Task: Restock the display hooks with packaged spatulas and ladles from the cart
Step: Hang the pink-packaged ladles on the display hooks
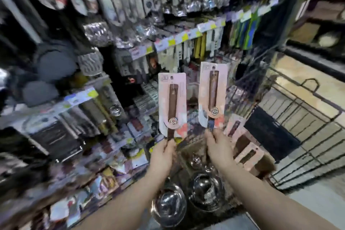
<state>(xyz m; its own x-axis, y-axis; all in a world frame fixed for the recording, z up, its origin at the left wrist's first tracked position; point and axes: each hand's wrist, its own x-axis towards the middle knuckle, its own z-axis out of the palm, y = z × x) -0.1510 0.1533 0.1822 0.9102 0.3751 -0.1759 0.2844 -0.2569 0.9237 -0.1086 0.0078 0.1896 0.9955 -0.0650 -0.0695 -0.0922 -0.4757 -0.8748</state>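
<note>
Holding two pink-carded utensil packs upright, side by side and apart, in front of the stocked shelving. Left hand [163, 153] has its fingers curled round the brown handle at the bottom of the left pack [172, 104], a tight grip. Right hand [218, 147] pinches the bottom edge of the right pack [212, 95], thumb and fingers closed on it. Right pack sits a bit higher than the left. Both cards show a brown handle and a round "304" sticker. Wire cart [317, 136] is to the right, with more pink packs [248, 155] lying in it near the right hand and a black flat item [270, 136] beside them. Two shiny steel bowls [169, 209] show low between the forearms; cannot tell if they belong to the held packs or lie in the cart. Display hooks [130, 5] above carry hanging packaged utensils, and yellow price tags [179, 38] run along the rail. Heavy blur on the left.
</note>
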